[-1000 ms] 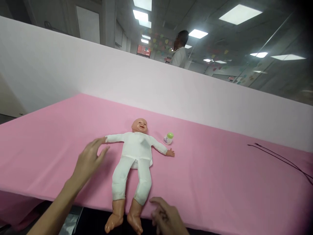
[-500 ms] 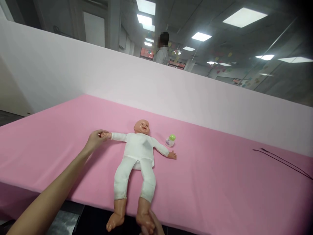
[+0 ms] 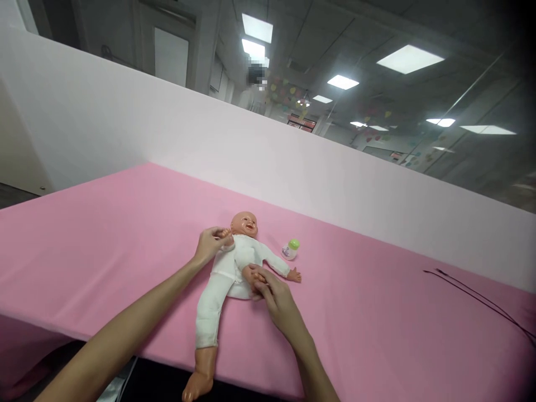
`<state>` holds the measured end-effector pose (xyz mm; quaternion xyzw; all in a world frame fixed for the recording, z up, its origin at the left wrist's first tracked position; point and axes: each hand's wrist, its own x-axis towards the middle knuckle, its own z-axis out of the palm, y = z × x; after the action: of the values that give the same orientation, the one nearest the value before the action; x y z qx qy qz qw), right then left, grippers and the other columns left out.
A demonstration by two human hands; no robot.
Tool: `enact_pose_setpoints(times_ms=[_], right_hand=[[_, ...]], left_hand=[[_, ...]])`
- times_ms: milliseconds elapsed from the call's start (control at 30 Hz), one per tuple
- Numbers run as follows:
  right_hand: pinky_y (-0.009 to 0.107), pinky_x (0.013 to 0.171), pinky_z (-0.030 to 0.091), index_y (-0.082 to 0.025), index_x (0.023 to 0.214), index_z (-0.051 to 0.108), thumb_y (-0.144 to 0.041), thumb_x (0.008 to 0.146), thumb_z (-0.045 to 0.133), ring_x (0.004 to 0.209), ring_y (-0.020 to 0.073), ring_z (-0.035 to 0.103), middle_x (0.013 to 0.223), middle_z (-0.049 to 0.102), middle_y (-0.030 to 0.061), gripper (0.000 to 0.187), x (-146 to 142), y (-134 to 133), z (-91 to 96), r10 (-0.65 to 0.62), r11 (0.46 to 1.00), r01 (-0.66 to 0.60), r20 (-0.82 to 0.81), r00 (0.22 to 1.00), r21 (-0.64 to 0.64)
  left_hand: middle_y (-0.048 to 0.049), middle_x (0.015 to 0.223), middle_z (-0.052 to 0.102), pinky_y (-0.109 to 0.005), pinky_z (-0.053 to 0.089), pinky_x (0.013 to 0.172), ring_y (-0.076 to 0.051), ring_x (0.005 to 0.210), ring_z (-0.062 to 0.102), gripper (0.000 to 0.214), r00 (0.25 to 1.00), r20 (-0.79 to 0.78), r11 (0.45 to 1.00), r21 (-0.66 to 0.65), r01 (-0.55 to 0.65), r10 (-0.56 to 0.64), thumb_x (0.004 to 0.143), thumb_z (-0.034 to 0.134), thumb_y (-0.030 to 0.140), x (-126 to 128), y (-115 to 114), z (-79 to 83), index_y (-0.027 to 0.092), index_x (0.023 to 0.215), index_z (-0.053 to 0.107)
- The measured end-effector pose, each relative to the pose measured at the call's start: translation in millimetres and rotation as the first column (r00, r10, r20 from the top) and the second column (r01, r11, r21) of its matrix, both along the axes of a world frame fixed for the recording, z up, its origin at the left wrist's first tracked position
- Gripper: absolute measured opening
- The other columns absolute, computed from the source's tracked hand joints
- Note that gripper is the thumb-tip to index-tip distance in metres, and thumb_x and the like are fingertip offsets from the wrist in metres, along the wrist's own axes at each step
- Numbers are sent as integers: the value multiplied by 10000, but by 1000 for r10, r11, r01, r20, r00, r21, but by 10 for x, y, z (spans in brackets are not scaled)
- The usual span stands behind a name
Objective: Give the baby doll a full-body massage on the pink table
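A baby doll (image 3: pixel 228 259) in a white suit lies on its back, its head toward the far wall. Around the doll's hand (image 3: pixel 226 233), beside its chin, my left hand (image 3: pixel 211 245) is closed; that arm is folded in over the chest. My right hand (image 3: pixel 276 296) grips the doll's foot (image 3: pixel 254 276), and this leg is bent up over the belly. The doll's other leg (image 3: pixel 207 324) stretches straight to the near edge, its bare foot hanging past it. A small jar with a green lid (image 3: pixel 290 249) stands just beyond the doll's outstretched arm.
A pink cloth (image 3: pixel 368 312) covers the table. Thin dark cables (image 3: pixel 473 296) lie at the right. Behind the table rises a white partition (image 3: pixel 318 167) with glass above, through which a person (image 3: pixel 256 92), partly hidden, is visible.
My left hand has brought the doll's hand inward from the side to its chin. My right hand has pushed the foot up from the near edge, bending the leg over the belly.
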<state>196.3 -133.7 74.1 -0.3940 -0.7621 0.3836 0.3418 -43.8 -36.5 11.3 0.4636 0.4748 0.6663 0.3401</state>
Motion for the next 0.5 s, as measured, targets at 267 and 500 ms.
enact_pose_setpoints(times_ms=[267,500], right_hand=[[394,702,666,-261,1297,687,-500,986,552,730,223,769,1376,671,122,415,157,-93,66,-41,990,26,-112,993,-135],[401,663,664,-385,1196,768,-769,805,639,654,268,772,991,809,69,564,708,-925,-752,-187,934,140,-115,976,-328]], left_hand=[[-77,877,732,-343,535,748,-194,781,652,341,957,188,974,5,-225,220,705,838,426,-303,18,-121,159,897,749],[-8,748,634,-272,480,657,-131,674,569,385,772,388,864,-230,-447,503,634,857,476,-736,157,-308,162,753,667]])
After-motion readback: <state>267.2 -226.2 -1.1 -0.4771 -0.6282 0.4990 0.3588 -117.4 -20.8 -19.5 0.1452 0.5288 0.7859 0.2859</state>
